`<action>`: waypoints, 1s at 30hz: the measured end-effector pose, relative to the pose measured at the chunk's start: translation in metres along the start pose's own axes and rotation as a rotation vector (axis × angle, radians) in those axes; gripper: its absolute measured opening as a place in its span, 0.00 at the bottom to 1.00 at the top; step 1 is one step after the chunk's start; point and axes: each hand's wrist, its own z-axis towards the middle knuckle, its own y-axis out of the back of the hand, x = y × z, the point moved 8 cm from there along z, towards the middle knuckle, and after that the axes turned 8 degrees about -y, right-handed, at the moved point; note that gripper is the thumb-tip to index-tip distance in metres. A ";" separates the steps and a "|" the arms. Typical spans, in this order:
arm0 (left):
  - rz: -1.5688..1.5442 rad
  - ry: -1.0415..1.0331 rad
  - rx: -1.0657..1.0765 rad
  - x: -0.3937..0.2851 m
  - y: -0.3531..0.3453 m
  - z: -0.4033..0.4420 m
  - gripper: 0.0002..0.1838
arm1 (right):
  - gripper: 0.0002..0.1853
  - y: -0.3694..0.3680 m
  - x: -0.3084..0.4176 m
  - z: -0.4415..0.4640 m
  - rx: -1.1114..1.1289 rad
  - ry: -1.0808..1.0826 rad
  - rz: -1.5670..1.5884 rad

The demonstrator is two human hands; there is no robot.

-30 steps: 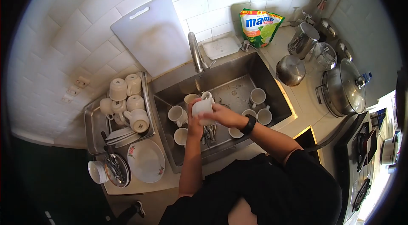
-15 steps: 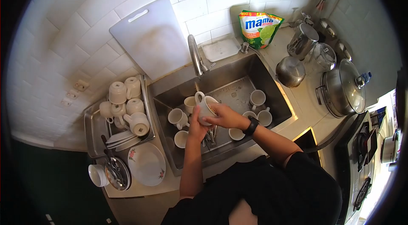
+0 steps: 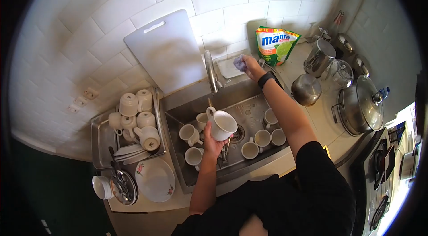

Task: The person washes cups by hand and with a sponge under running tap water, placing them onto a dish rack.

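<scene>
My left hand (image 3: 214,143) is wrapped round the lower part of a white mug (image 3: 224,124), held over the sink (image 3: 178,171) with its opening tilted toward the right. Over the white tray (image 3: 226,67) behind the sink, my right hand (image 3: 252,67) grips a crumpled greyish-purple cloth or scrubber (image 3: 240,63); which one I cannot tell. Several white mugs stand in the sink, among them one (image 3: 249,150) near the front. Metal cutlery (image 3: 224,155) lies below my left hand, partly hidden. The faucet (image 3: 210,72) rises between the mug and the back wall.
At the left, a metal rack (image 3: 101,146) holds upturned mugs (image 3: 129,104) and plates. A flowered plate (image 3: 155,180) lies in front of it. A white cutting board (image 3: 167,51) leans on the wall. A green pouch (image 3: 277,45), a metal bowl (image 3: 306,89) and a lidded pot (image 3: 362,102) stand right.
My right hand has left the mug and moved up and right to the tray, where the cloth or scrubber now shows in it. My left hand still holds the mug. The view has shifted slightly.
</scene>
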 end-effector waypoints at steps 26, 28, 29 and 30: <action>-0.116 -0.063 -0.023 -0.019 0.001 0.012 0.31 | 0.17 -0.079 -0.127 -0.017 -0.034 -0.246 0.311; -0.121 -0.050 -0.020 -0.017 0.000 0.014 0.31 | 0.17 -0.077 -0.124 -0.020 -0.057 -0.235 0.256; -0.123 -0.046 -0.020 -0.017 -0.002 0.014 0.31 | 0.17 -0.077 -0.123 -0.021 -0.070 -0.229 0.231; -0.125 -0.042 -0.020 -0.017 -0.002 0.014 0.31 | 0.17 -0.076 -0.119 -0.022 -0.086 -0.203 0.185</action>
